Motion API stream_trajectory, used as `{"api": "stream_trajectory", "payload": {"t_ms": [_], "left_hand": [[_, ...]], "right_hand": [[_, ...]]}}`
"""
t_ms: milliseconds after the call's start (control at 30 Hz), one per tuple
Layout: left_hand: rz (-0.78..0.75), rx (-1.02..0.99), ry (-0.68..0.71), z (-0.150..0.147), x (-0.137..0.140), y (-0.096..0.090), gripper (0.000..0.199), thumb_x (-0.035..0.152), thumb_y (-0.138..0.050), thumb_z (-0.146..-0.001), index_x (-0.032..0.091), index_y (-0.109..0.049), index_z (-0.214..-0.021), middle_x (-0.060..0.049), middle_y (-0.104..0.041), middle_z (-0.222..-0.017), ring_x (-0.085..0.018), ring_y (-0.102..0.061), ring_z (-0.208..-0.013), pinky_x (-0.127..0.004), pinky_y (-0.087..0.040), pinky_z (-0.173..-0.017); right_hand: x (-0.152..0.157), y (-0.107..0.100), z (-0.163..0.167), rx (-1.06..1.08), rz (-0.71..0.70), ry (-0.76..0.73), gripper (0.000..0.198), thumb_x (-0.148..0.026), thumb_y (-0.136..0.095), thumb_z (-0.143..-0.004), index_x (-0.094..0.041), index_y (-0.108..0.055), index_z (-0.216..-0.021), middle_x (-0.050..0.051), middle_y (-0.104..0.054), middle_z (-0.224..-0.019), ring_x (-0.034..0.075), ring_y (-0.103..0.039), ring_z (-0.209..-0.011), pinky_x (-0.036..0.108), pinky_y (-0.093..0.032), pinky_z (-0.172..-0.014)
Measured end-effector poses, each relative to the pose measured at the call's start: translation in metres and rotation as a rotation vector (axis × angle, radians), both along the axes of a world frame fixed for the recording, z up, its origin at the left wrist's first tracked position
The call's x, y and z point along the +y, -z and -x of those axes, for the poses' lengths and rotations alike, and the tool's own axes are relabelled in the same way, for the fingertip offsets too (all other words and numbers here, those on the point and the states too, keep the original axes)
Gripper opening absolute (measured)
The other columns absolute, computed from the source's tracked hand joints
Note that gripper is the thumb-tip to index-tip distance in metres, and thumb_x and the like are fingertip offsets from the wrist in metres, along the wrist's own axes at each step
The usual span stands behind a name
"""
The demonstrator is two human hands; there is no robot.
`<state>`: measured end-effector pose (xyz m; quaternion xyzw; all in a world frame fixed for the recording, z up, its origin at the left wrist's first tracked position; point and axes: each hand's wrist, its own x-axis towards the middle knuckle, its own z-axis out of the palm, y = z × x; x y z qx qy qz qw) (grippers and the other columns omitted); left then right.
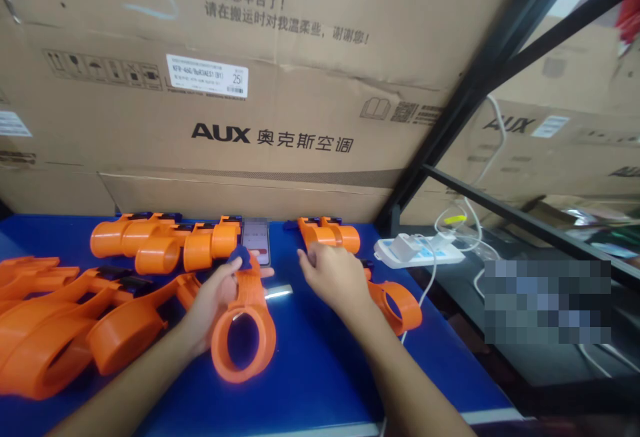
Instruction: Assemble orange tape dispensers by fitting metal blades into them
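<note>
My left hand [215, 300] is closed around the neck of an orange plastic ring-shaped part [265, 330]. Its round loop hangs toward me, and a dark blue piece [241, 257] shows at its upper end by my thumb. A thin silvery strip [279, 292] shows just right of this part; I cannot tell whether it is held or lying down. My right hand [337, 277] is curled, back upward, in front of two orange ring parts [345, 237]. Its fingertips are mostly hidden, as is anything in them. Another orange ring part [407, 307] lies beside my right wrist.
Several orange ring parts [157, 255] line the back left of the blue table [320, 370]; larger ones [45, 330] lie front left. A phone [256, 237] rests at the back. A white power strip [420, 252] with cables sits right, near a black metal frame [450, 117]. Cardboard boxes [280, 177] stand behind.
</note>
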<state>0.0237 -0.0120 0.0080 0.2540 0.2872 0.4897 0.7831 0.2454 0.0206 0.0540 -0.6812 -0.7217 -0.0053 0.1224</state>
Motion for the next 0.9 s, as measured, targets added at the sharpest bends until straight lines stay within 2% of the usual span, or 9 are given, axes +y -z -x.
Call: {"api": "stream_trajectory", "payload": {"t_ms": [67, 133, 233, 400, 500, 667, 767, 900], "left_hand": [[0.01, 0.002, 0.013, 0.0, 0.0, 0.001, 0.052, 0.044, -0.061, -0.094, 0.015, -0.056, -0.137, -0.018, -0.074, -0.114, -0.022, -0.068, -0.067, -0.039, -0.057, -0.065], [0.011, 0.001, 0.021, 0.0, -0.001, 0.003, 0.049, 0.045, -0.06, -0.094, 0.016, -0.057, -0.134, -0.017, -0.075, -0.111, -0.023, -0.068, -0.067, -0.039, -0.057, -0.065], [0.013, 0.002, 0.036, 0.0, -0.001, 0.006, 0.047, 0.047, -0.061, -0.094, 0.016, -0.06, -0.129, -0.017, -0.075, -0.107, -0.024, -0.069, -0.068, -0.04, -0.057, -0.065], [0.02, 0.001, 0.072, 0.0, -0.001, 0.005, 0.049, 0.05, -0.062, -0.092, 0.014, -0.063, -0.125, -0.017, -0.076, -0.105, -0.025, -0.07, -0.068, -0.041, -0.057, -0.066], [0.004, 0.004, 0.062, 0.0, -0.001, 0.004, 0.048, 0.049, -0.062, -0.092, 0.015, -0.063, -0.126, -0.016, -0.076, -0.104, -0.024, -0.07, -0.067, -0.04, -0.057, -0.066], [-0.025, 0.014, 0.102, 0.002, 0.0, 0.005, 0.051, 0.052, -0.061, -0.092, 0.013, -0.066, -0.126, -0.013, -0.076, -0.087, -0.024, -0.069, -0.063, -0.037, -0.054, -0.063], [-0.019, 0.018, 0.129, 0.002, 0.0, 0.008, 0.052, 0.054, -0.06, -0.092, 0.012, -0.067, -0.122, -0.012, -0.074, -0.079, -0.024, -0.068, -0.062, -0.036, -0.053, -0.061], [-0.019, 0.032, 0.113, 0.002, 0.001, 0.011, 0.048, 0.053, -0.061, -0.091, 0.013, -0.068, -0.116, -0.015, -0.076, -0.091, -0.024, -0.069, -0.065, -0.037, -0.054, -0.063]], "right_hand": [[0.002, -0.001, -0.007, -0.131, 0.05, 0.084, 0.032, -0.044, -0.053, -0.099, -0.017, -0.071, -0.097, 0.015, -0.074, -0.089, 0.031, -0.073, -0.089, 0.035, -0.049, -0.074], [0.004, -0.001, -0.014, -0.199, 0.107, 0.101, 0.033, -0.043, -0.055, -0.098, -0.015, -0.071, -0.105, 0.018, -0.075, -0.098, 0.034, -0.073, -0.097, 0.038, -0.051, -0.078], [0.006, 0.001, -0.019, -0.234, 0.173, 0.082, 0.034, -0.04, -0.056, -0.097, -0.013, -0.07, -0.111, 0.021, -0.074, -0.108, 0.036, -0.072, -0.104, 0.041, -0.053, -0.083], [0.007, 0.005, -0.017, -0.232, 0.256, 0.068, 0.033, -0.036, -0.059, -0.095, -0.012, -0.071, -0.115, 0.023, -0.074, -0.11, 0.039, -0.071, -0.107, 0.045, -0.053, -0.087], [0.007, 0.005, -0.018, -0.231, 0.274, 0.056, 0.031, -0.031, -0.059, -0.094, -0.011, -0.071, -0.115, 0.024, -0.074, -0.11, 0.038, -0.072, -0.107, 0.044, -0.052, -0.087], [0.01, 0.002, -0.027, -0.218, 0.262, 0.131, 0.039, -0.044, -0.06, -0.096, -0.014, -0.07, -0.118, 0.023, -0.073, -0.112, 0.036, -0.07, -0.11, 0.042, -0.051, -0.089], [0.011, 0.003, -0.029, -0.247, 0.285, 0.098, 0.039, -0.044, -0.063, -0.094, -0.014, -0.071, -0.118, 0.022, -0.074, -0.112, 0.036, -0.07, -0.11, 0.043, -0.052, -0.089], [0.011, 0.006, -0.025, -0.262, 0.305, 0.06, 0.032, -0.033, -0.063, -0.092, -0.014, -0.071, -0.116, 0.021, -0.074, -0.114, 0.036, -0.07, -0.11, 0.044, -0.052, -0.089]]}}
